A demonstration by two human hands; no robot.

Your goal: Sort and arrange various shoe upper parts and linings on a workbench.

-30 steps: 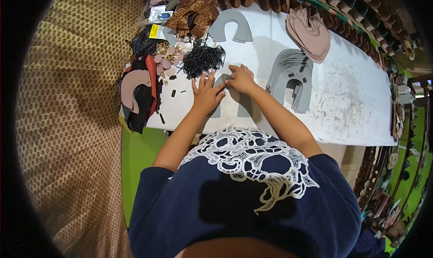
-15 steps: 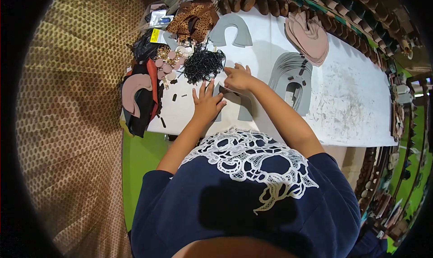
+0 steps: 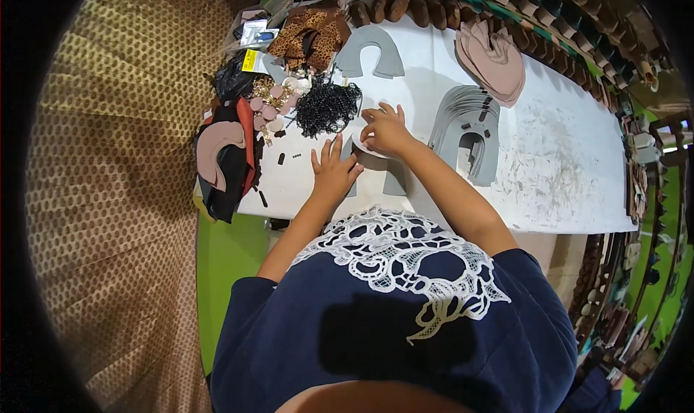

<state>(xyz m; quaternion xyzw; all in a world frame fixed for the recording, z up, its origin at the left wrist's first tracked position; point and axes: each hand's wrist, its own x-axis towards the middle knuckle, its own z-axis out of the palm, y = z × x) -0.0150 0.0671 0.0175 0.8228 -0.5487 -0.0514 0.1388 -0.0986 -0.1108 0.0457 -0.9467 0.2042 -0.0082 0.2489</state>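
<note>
My left hand (image 3: 335, 173) rests with fingers spread at the left side of a grey U-shaped piece (image 3: 395, 180) on the white table. My right hand (image 3: 386, 132) is over the curved top of that piece and covers part of it. Its thumb and forefinger come together while the other fingers stick out; whatever they hold, if anything, is too small to make out. Just beyond my left fingertips is a tangled pile of black beaded pieces (image 3: 327, 106). A few small dark bits (image 3: 281, 158) lie left of my left hand.
To the right is a fanned stack of grey U-shaped pieces (image 3: 448, 127), with a pink stack (image 3: 491, 66) beyond. Another grey arch (image 3: 371, 50) and leopard-print material (image 3: 311, 33) lie at the back. Pink discs with gold fittings (image 3: 267, 102) sit left of the black pile.
My right hand has drawn back from the edge of the black pile, and its forefinger has bent in toward the thumb over the grey piece. My left hand has barely moved.
</note>
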